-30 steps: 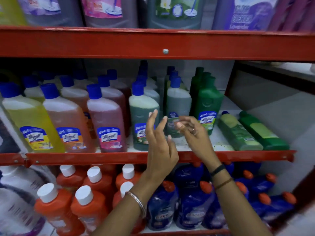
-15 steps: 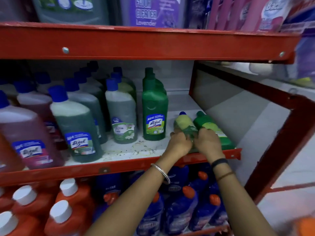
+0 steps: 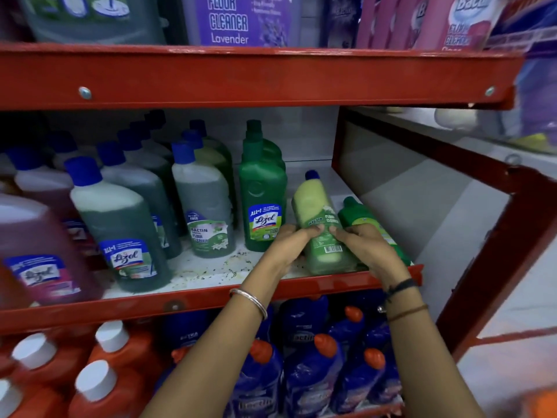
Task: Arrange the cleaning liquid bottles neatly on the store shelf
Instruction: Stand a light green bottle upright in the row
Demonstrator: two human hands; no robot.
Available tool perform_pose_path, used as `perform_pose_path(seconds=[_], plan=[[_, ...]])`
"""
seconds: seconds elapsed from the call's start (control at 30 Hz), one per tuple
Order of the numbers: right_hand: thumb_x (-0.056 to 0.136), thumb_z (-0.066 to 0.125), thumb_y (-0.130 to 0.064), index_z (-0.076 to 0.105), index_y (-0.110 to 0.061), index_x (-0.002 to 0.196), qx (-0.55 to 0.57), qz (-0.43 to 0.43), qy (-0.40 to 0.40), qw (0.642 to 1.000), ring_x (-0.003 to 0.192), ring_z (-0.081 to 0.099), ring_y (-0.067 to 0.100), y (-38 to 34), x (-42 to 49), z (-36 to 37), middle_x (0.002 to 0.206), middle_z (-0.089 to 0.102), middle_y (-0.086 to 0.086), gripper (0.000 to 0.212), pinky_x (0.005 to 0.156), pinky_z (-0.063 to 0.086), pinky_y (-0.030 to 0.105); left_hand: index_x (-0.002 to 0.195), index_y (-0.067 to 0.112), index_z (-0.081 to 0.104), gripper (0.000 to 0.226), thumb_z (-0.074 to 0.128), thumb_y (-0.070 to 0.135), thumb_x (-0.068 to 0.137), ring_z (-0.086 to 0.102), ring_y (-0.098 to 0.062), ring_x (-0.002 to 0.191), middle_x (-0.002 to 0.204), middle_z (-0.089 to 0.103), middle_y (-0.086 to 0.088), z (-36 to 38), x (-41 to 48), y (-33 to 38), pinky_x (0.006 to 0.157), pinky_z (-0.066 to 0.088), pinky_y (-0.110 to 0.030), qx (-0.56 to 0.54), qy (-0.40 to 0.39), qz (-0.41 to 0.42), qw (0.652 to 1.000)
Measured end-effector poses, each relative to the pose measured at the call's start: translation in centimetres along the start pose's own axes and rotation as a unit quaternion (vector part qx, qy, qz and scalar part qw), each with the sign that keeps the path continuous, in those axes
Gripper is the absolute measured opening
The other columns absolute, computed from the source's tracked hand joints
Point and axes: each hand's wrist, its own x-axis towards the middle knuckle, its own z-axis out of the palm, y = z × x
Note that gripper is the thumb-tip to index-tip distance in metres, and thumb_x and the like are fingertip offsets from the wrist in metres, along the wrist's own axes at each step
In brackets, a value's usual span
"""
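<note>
Both hands on the pale-green Bactin bottle [image 3: 319, 224], right of frame centre, on the middle shelf [image 3: 211, 297] near its front edge. Left hand [image 3: 286, 251] wrapped on the bottle's left side, fingers curled together, tips on the label. Right hand [image 3: 367, 251] gripping the right side, fingers pressed together across the label. Bottle tilted back, blue cap pointing up and away, base near the red shelf lip. Dark green bottle [image 3: 361, 218] lying just right of it, partly hidden under the right hand. Upright green Lizol bottle [image 3: 262, 200] just left. Rows of blue-capped bottles [image 3: 120, 218] standing left of centre. Orange bottles [image 3: 99, 375] lower left, blue bottles [image 3: 313, 366] bottom centre, on the shelf below.
</note>
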Motion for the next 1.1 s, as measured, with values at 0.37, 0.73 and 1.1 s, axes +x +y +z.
perform_pose_path(seconds=[0.37, 0.73, 1.1], plan=[[0.075, 0.072, -0.01, 0.061, -0.012, 0.102, 0.129, -0.193, -0.136, 0.963, 0.078, 0.071, 0.012, -4.6, -6.7, 3.4, 0.107, 0.065, 0.009, 0.029, 0.063, 0.055, 0.021, 0.127, 0.019, 0.043, 0.046, 0.06, 0.007, 0.086, 0.061, -0.014, 0.107, 0.119, 0.062, -0.001, -8.6, -7.9, -0.6, 0.09, 0.052, -0.032, 0.011, -0.037, 0.163, 0.986], [0.072, 0.075, -0.015, 0.051, -0.01, 0.12, 0.101, -0.206, -0.129, 0.965, 0.107, 0.062, 0.02, -5.9, -5.1, 14.6, 0.117, 0.063, 0.007, 0.054, 0.091, 0.054, 0.035, 0.118, 0.035, 0.037, 0.058, 0.058, 0.05, 0.066, 0.059, -0.024, 0.11, 0.12, 0.063, -0.001, -15.5, -8.6, -5.4, 0.093, 0.048, -0.051, 0.138, 0.198, 0.153, 0.958], [0.071, 0.074, -0.041, 0.055, -0.029, 0.106, 0.096, -0.253, -0.024, 0.962, 0.085, 0.062, -0.014, -7.0, -7.9, 17.5, 0.099, 0.066, -0.016, 0.043, 0.073, 0.05, 0.006, 0.144, 0.02, 0.024, 0.056, 0.046, 0.014, 0.092, 0.049, -0.025, 0.122, 0.145, 0.043, -0.003, -14.3, -9.9, -6.7, 0.092, 0.044, -0.037, 0.28, 0.233, 0.264, 0.893]])
